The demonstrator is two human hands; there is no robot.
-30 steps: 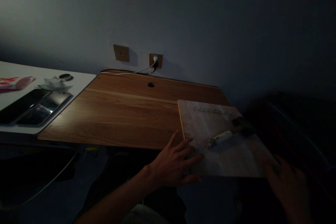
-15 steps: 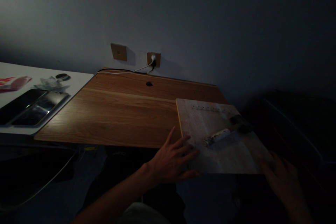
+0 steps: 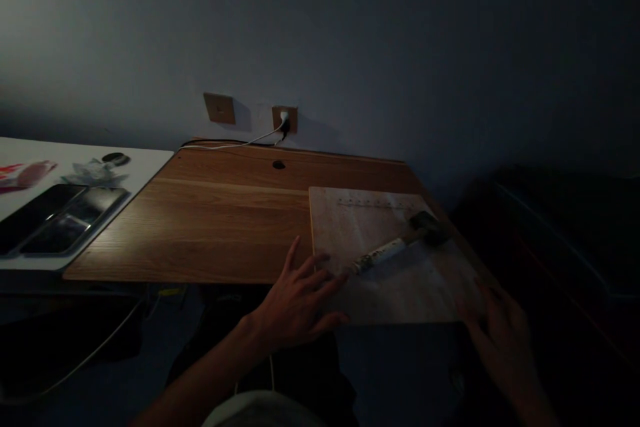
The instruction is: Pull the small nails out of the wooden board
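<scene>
A pale wooden board (image 3: 400, 287) lies on the right part of a brown wooden desk (image 3: 210, 227), overhanging its near edge. A hammer (image 3: 395, 247) with a light handle and dark head rests on the board. A row of small nails or holes (image 3: 373, 203) runs along the board's far edge. My left hand (image 3: 300, 300) lies flat with spread fingers on the board's near left corner. My right hand (image 3: 500, 333) rests at the board's near right corner, fingers stretched out. The scene is very dark.
A white table (image 3: 145, 160) adjoins on the left with two dark phones (image 3: 65, 213), a wrapper (image 3: 30, 173) and a small round dark object (image 3: 115, 159). A white cable (image 3: 235, 143) runs to a wall socket (image 3: 284, 119). Dark furniture (image 3: 560, 227) stands at right.
The board with the hammer has shifted left along the desk, and both my hands have moved left with it, staying at its near corners.
</scene>
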